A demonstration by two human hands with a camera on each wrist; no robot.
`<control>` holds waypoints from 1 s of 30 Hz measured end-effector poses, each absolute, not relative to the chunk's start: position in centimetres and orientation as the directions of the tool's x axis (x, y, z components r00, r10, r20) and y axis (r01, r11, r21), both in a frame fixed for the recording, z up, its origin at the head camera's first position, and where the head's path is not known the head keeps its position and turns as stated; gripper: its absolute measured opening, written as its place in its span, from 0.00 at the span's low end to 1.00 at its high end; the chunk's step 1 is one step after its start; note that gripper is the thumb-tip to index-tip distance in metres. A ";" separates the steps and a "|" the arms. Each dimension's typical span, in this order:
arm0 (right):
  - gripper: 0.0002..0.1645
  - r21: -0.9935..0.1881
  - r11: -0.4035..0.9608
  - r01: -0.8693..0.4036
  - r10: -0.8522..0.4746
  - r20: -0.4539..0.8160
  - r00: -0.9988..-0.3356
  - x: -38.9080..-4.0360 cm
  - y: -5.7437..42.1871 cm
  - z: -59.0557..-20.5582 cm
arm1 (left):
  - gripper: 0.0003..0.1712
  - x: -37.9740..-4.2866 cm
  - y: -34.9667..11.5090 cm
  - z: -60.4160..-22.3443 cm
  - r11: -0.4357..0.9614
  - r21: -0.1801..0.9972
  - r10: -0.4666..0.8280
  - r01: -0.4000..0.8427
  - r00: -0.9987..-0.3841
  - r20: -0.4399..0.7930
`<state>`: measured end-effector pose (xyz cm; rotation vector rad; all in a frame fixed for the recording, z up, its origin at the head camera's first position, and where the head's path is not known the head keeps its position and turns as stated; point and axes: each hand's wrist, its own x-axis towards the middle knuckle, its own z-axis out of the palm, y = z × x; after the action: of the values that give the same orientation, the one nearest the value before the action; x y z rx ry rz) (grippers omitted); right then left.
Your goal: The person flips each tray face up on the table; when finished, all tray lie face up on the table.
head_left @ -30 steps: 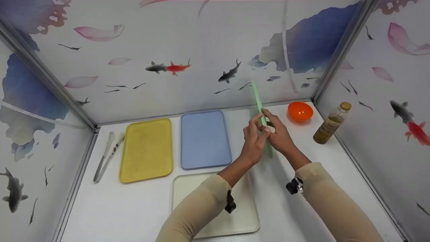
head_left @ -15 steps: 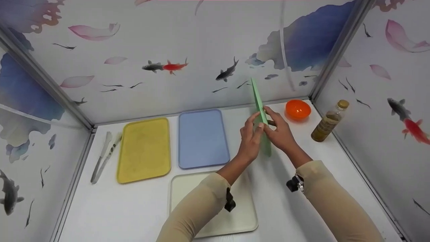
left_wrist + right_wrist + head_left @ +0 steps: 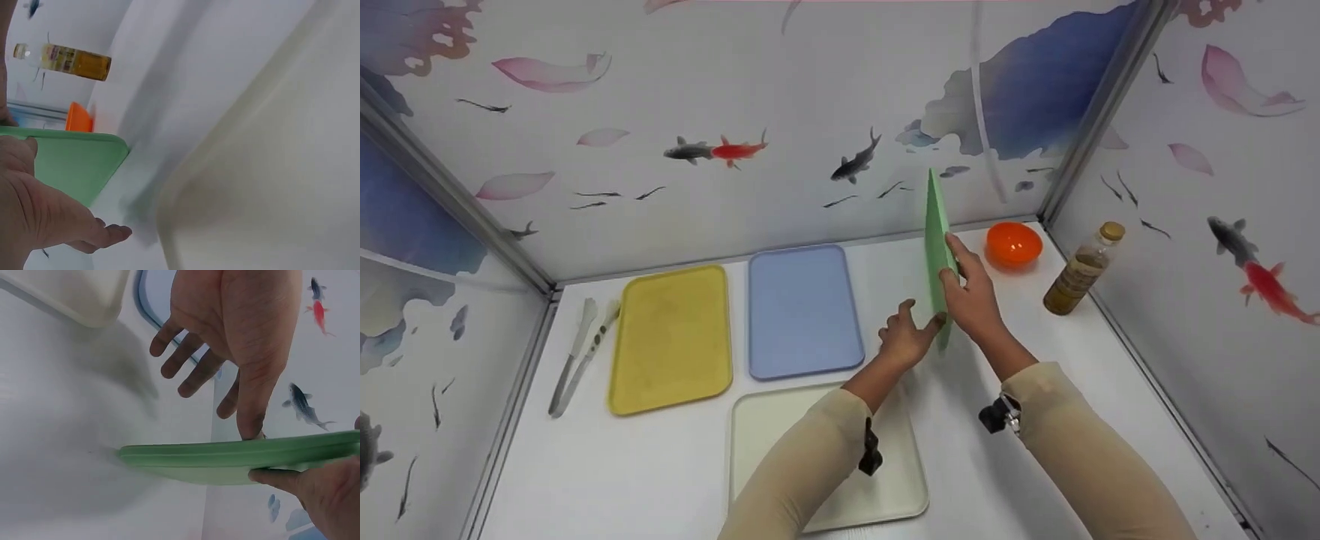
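A light green tray [image 3: 936, 240] stands on edge, tilted nearly upright, right of the blue tray. My right hand [image 3: 976, 296] grips it by the near rim, with the thumb on one face and the fingers on the other. Below and to the left, my left hand [image 3: 906, 337] has its fingers spread, and its thumb tip touches the green tray's edge. In the right wrist view, the left hand [image 3: 236, 332] shows its other fingers clear of the green tray [image 3: 185, 453]. The left wrist view shows a lower corner of the green tray [image 3: 79, 163] close to the table.
A blue tray [image 3: 805, 311] and a yellow tray [image 3: 671, 337] lie flat at the back. A cream tray [image 3: 896, 480] lies in front, partly under my left sleeve. Tongs [image 3: 577, 360] lie far left. An orange bowl [image 3: 1014, 245] and an oil bottle [image 3: 1082, 274] stand at the back right.
My left hand has loosened from the green tray and slid down toward its lower end, fingers spreading. The tray has turned to show more of its left face. The right hand keeps hold.
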<state>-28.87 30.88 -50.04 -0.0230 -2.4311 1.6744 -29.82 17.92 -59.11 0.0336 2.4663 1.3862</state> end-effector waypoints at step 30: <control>0.40 -0.979 -0.192 0.066 0.091 -0.085 -0.992 -27.7 32.6 -48.8 | 0.60 -28.9 12.0 -56.6 0.423 0.904 0.213 -0.055 -0.964 -0.159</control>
<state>-27.65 32.56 -48.84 -0.1934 -1.9871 2.4048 -28.93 12.00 -56.57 0.1381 2.4301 1.5579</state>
